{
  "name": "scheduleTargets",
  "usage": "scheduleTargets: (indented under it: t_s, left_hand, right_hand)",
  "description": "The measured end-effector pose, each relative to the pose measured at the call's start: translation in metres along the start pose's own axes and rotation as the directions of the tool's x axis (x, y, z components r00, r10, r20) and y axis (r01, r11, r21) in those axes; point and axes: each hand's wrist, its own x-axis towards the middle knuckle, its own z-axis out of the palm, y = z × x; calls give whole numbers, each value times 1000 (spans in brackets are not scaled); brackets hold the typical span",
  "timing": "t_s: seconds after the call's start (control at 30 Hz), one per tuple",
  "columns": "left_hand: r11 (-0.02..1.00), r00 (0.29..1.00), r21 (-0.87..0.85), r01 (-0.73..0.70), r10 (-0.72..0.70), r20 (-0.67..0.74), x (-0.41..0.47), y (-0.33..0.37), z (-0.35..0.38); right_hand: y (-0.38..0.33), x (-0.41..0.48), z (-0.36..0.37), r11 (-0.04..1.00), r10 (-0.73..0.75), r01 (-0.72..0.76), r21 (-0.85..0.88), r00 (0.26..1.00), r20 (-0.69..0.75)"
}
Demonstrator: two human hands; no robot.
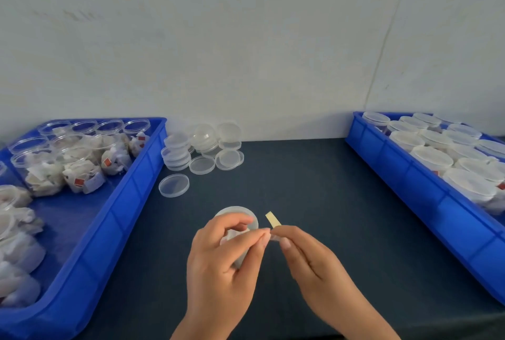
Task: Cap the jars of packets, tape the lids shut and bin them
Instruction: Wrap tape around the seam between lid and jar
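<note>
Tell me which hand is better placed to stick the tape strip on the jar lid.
Right. The right hand pinches the tape strip just beside the capped jar, so it can probably lay it down; the left hand is curled round that jar, steadying it.

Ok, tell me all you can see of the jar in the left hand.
The jar is round, clear plastic, with white packets showing through its wall and a translucent lid on top. The left hand grips its body and hides most of it, over the dark table. A tan tape strip, pinched by the right hand, stands beside the lid rim; contact unclear.
</note>
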Motion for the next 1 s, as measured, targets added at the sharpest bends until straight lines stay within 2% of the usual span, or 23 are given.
scheduleTargets:
  t_s: [0.1,0.2,0.27,0.33,0.43,0.5,0.63,0.73,0.87,1.0]
  left_hand:
    - [998,1000,54,6,-6,-7,-2,-3,0]
    - [987,998,158,16,-25,50,-5,-9,-5]
    - [970,983,206,133,-155,97,-10,-16,-10]
    - [928,927,207,308,-342,154,-18,-20,-14]
    - [849,823,40,526,-520,228,-28,-34,-10]
    - [799,786,-47,599,-576,225,-28,-47,-7]
    - [779,778,-110,617,-582,236,-12,-70,-8]
    - [723,740,-200,661,-585,332,1,-78,-5]
    - [769,749,-106,630,-567,342,18,-76,22]
    - [721,712,-124,682,-614,342,21,-78,24]
  right_hand:
    - [6,1,3,1000,-21,20,-14,997,-74]
    - [14,2,1,996,-42,32,-85,991,-124]
    - [20,0,-3,987,-42,24,-160,993,-109]
    - [26,-1,-7,968,-24,8,-252,998,-63]
    - [29,-2,-8,942,-15,11,-336,1000,-10]
    - [27,1,-5,948,3,1,-319,1000,12]
    - [25,11,2,958,76,-57,-282,996,55]
    - [22,23,6,961,108,-95,-260,994,35]
    - [18,40,12,967,150,-148,-208,989,-4]
    - [16,42,11,966,209,-207,-158,978,1]
